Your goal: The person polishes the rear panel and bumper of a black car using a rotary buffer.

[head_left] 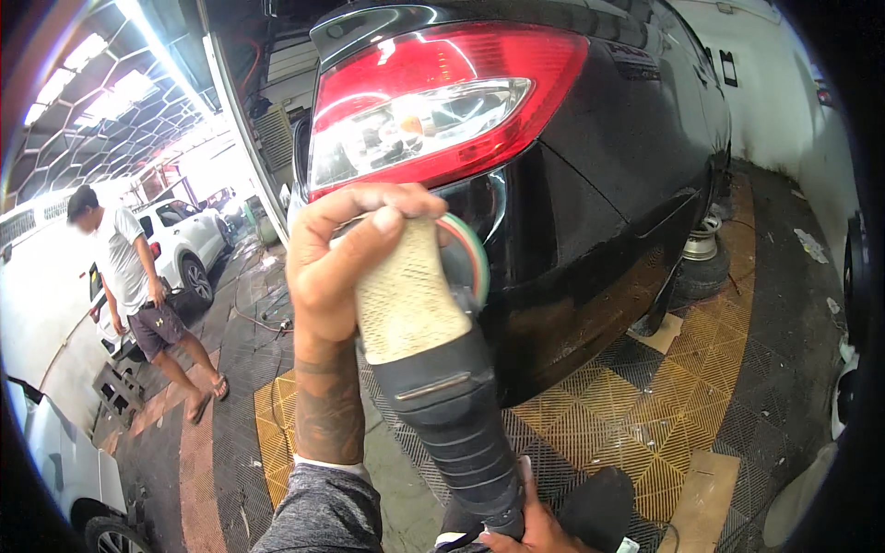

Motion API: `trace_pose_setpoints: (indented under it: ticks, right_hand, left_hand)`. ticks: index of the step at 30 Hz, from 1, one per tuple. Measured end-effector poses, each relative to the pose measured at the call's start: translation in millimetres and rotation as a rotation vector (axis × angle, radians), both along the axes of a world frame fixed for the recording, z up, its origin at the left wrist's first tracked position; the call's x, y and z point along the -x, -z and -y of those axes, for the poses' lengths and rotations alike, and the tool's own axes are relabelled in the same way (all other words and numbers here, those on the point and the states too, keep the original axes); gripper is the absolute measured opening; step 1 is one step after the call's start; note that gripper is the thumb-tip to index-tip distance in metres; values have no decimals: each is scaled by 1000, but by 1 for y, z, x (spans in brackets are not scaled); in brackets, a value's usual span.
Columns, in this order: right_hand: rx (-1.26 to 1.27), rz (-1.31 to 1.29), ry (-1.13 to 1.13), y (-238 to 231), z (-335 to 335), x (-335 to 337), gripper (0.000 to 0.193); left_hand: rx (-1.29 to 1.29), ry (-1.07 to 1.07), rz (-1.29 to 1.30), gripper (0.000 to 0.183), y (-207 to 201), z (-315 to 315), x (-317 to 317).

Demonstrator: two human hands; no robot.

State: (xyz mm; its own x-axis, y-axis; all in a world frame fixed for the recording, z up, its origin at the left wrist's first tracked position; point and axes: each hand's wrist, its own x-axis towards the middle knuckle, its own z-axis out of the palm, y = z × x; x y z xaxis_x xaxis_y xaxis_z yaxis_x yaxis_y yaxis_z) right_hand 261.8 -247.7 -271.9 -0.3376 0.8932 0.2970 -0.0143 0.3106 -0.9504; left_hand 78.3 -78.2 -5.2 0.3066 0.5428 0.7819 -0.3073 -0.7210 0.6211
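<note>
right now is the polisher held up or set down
Held up: the left hand grips the polisher by its pale head, the right hand by its black handle, near the black car.

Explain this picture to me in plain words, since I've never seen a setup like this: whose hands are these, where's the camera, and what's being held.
There is no robot here, just a person using two bare hands. The picture comes from a wide fisheye camera worn on that person's head, looking down, so straight edges bend near the rim.

The left hand wraps around the pale, textured front of a power tool. The right hand, partly cut off by the lower edge, holds its dark rear end. A round disc shows beyond the tool, close to a black car; whether they touch is hard to tell.

On the patterned floor lie a flat brown sheet and, farther back, a wheel. Another person stands at left.
</note>
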Motion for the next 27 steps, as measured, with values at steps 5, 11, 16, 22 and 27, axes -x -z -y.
trace_pose_setpoints:
  ticks: [5, 11, 16, 22, 27]
  right_hand:
    - [74, 119, -90, -29, -12, -3, 105]
    - [-18, 36, -95, -35, -25, -13, 104]
    - [101, -81, -111, -34, -28, -42, 102]
    - [-220, -71, 76, -8, -23, -65, 96]
    - [-11, -399, -29, 5, -23, -68, 88]
  left_hand:
    - [0, 15, 135, 24, 8, -5, 37]
    - [-2, 13, 147, 24, 2, -21, 26]
    - [-78, -13, -44, 39, -11, -25, -12]
    - [-53, -18, -138, 38, -16, -13, -76]
    - [-85, -20, -274, 33, -23, -24, -111]
